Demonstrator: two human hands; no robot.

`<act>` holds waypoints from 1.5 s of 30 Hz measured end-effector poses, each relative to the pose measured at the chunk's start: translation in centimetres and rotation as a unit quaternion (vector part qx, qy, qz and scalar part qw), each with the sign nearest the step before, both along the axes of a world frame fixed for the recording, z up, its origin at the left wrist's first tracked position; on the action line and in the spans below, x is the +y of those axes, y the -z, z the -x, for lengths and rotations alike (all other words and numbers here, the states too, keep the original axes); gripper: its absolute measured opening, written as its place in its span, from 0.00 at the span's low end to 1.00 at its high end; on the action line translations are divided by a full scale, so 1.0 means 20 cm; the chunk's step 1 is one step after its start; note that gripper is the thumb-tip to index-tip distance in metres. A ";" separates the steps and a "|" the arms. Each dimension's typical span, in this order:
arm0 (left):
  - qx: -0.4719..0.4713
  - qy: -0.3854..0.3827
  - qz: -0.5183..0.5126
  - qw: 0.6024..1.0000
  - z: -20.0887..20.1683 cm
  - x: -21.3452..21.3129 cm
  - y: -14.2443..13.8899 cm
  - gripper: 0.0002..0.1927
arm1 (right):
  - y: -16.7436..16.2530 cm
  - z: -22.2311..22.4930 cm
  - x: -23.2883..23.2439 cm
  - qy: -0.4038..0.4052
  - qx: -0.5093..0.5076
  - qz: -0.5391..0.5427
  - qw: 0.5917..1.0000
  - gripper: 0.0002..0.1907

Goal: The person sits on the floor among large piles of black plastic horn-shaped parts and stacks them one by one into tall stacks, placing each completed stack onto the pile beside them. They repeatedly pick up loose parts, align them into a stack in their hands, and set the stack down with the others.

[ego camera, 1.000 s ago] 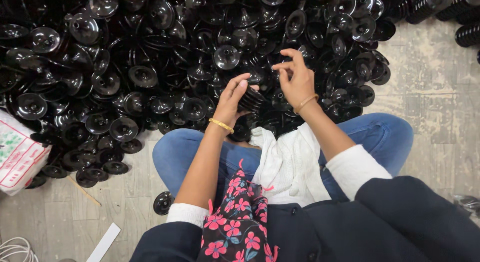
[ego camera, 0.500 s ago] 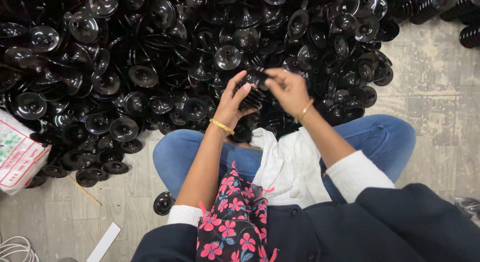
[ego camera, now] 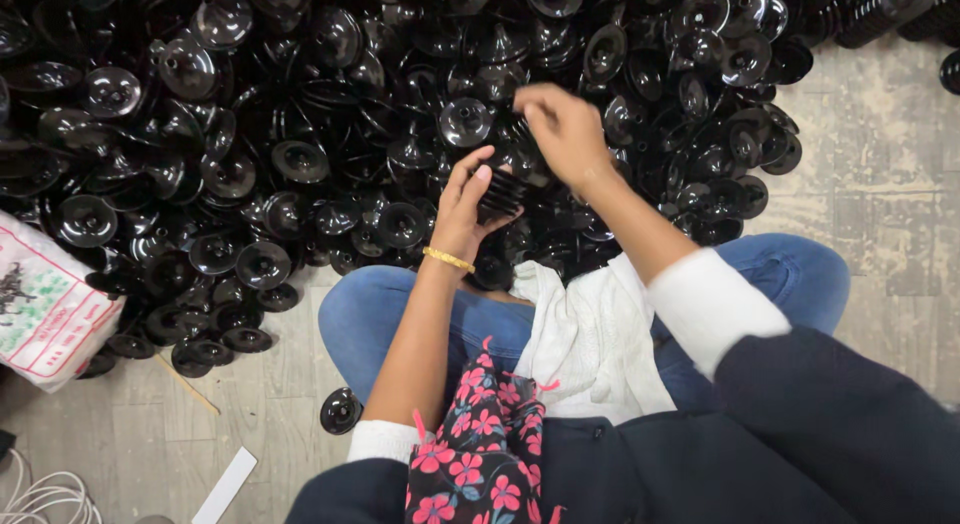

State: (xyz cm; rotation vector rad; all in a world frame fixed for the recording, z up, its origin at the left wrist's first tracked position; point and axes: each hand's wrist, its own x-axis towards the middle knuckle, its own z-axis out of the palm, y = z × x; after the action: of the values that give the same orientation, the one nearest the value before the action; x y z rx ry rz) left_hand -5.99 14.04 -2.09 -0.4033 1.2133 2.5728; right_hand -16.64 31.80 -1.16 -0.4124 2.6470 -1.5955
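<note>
A great heap of glossy black plastic discs (ego camera: pixel 300 164), each a shallow dished cone with a raised hub, covers the upper part of the worn, pale plank floor (ego camera: pixel 880 184). Below it sits the person, cross-legged in blue denim jeans (ego camera: pixel 400 324), with a crumpled white cloth (ego camera: pixel 590 334) in the lap and a dark fabric with pink flowers (ego camera: pixel 480 444) draped beside it. At the left edge lies a woven white sack (ego camera: pixel 45 304) with red and green print. The left hand (ego camera: pixel 465 209), a gold bangle (ego camera: pixel 448 259) at its wrist, has its grip closed around a ribbed stack of black discs (ego camera: pixel 503 194), held just above the heap's near edge. The right hand (ego camera: pixel 560 129) is blurred above that stack; whether its grip is closed cannot be told. One stray disc (ego camera: pixel 340 411) lies on the floor by the knee.
</note>
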 end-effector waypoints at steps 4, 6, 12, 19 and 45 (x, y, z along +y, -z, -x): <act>0.008 0.001 0.021 1.000 0.01 -0.02 0.01 0.23 | 0.12 0.28 -0.14 0.067 0.040 -0.061 0.995 0.17; -0.017 0.008 0.022 1.000 0.01 -0.02 0.02 0.24 | 0.15 0.27 -0.12 0.046 -0.007 -0.061 0.997 0.15; -0.050 0.029 0.036 0.998 0.01 0.01 0.00 0.29 | 0.06 -0.11 0.14 -0.031 0.018 0.024 0.999 0.13; -0.052 0.064 0.063 0.995 -0.02 0.03 -0.04 0.32 | -0.09 -0.37 0.11 -0.078 -0.105 0.105 0.986 0.15; 0.029 0.110 -0.067 0.991 -0.01 0.03 0.02 0.25 | -0.06 -0.09 0.31 -0.017 -0.080 0.029 0.996 0.07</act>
State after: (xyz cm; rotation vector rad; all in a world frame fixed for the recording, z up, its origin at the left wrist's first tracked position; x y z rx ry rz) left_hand -5.79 14.63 -2.56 -0.1563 1.0309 2.4711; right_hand -14.80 37.95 0.00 -0.3139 2.4690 -1.6262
